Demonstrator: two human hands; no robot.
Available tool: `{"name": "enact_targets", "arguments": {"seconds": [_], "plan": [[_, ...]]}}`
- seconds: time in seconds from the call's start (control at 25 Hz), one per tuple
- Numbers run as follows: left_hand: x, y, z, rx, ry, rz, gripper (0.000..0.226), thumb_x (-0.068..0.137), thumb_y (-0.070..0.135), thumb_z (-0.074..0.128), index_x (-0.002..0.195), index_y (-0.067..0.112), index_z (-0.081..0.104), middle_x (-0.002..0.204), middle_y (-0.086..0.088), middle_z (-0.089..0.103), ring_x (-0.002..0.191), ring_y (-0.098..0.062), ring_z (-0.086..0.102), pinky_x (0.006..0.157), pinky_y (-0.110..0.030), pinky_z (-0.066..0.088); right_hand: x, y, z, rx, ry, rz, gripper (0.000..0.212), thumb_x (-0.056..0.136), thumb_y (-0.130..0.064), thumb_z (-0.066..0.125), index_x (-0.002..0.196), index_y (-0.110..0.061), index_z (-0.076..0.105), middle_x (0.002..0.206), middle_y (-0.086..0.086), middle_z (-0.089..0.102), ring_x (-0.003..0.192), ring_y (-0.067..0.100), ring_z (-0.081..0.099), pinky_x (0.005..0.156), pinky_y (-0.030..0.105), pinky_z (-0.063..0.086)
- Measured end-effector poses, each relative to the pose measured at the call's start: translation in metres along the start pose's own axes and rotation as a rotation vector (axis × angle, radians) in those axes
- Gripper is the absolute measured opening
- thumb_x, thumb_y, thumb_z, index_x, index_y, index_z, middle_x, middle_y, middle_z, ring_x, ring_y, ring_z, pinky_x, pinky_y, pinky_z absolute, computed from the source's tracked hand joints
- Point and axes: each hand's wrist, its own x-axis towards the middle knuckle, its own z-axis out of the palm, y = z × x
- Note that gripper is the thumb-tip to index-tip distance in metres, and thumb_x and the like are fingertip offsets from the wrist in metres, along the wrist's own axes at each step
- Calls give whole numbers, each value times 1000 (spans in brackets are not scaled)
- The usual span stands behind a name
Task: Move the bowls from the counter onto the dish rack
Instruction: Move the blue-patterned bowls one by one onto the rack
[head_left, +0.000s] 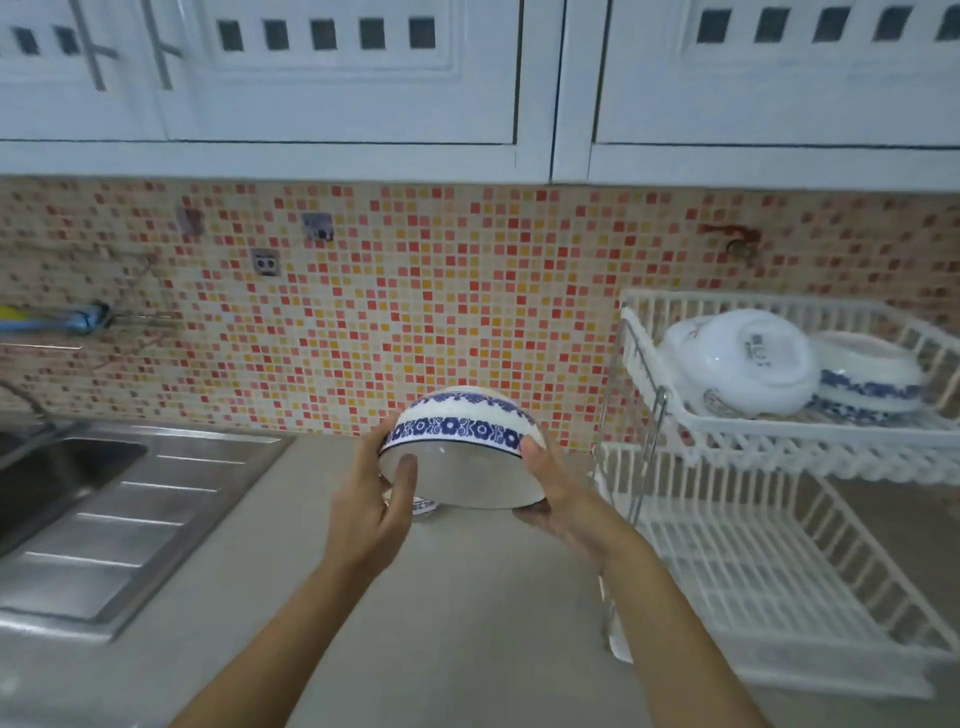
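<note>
both hands gripping a blue-floral bowl (460, 452) mouth-down over the counter (467, 597) — left hand (375, 512), right hand (553, 491), two-tier dish rack (769, 519) sitting just beside

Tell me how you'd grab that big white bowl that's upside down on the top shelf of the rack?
Grip the big white bowl by its rounded sides with both hands, coming from the front left, the open side of the dish rack. It lies tipped over with its foot ring facing the camera and its rim turned away, so the rim is probably hard to reach. The blue-patterned bowl crowds its right side, so lift gently.
</note>
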Motion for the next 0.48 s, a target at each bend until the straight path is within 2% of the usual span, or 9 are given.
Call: {"name": "enact_targets", "arguments": {"seconds": [0.08,0.12,0.16,0.24,0.28,0.32,0.36,0.4,0.48], "plan": [[3,30,-12,-185,-67,93,50,78,30,42,127,32,48,101,32,62,90,15,58,81,-5,44,-24,-26,0,-40,44,-180,52,54,-70,59,103,-66,44,117,-30,59,114,0,57,107,38,43],[5,46,-16,-295,-97,97,50,74,28,43,120,46,48,109,36,59,100,14,56,87,-7,44,-35,-38,-2,-55,78,-277,58,54,-70,63,109,-63,44,115,-30,60,111,-4,58,106,37,44],[9,60,-17,-390,-129,97,49,71,26,46,111,53,50,115,34,58,107,12,55,90,-10,44,-44,-47,-7,-69,112,-374,70,53,-72,67,117,-58,42,117,-28,60,111,-4,59,103,34,46],[16,90,-14,-526,-201,152,43,69,28,47,111,38,51,126,14,58,116,2,54,98,-15,45,-67,-69,-15,-129,161,-535,91,47,-77,73,126,-50,38,119,-26,60,111,0,61,92,25,51],[20,102,-11,-527,-227,185,46,69,33,47,114,25,50,129,3,57,119,-3,54,102,-20,45,-78,-78,-19,-171,182,-597,95,46,-77,73,128,-49,36,118,-29,59,111,0,61,88,22,52],[24,118,-7,-514,-241,199,54,68,41,51,115,14,49,128,-1,56,118,-1,55,102,-22,46,-89,-88,-27,-223,215,-653,96,46,-76,74,130,-49,35,119,-32,58,113,0,60,87,21,52],[28,133,-2,-500,-262,210,69,65,54,58,117,9,46,127,4,55,115,5,55,99,-18,47,-100,-97,-35,-285,254,-705,97,48,-75,74,132,-49,33,121,-33,55,116,1,59,88,22,53],[30,147,4,-471,-302,242,85,61,71,59,121,14,42,127,15,51,114,10,53,95,-13,48,-110,-104,-46,-333,290,-754,98,49,-73,75,134,-49,32,125,-33,54,119,3,57,90,24,53],[31,175,19,-386,-359,286,86,55,88,49,119,34,31,122,35,40,115,15,49,89,-8,48,-126,-118,-71,-421,362,-832,99,51,-70,76,137,-48,31,133,-26,50,125,7,54,95,31,53]]}}
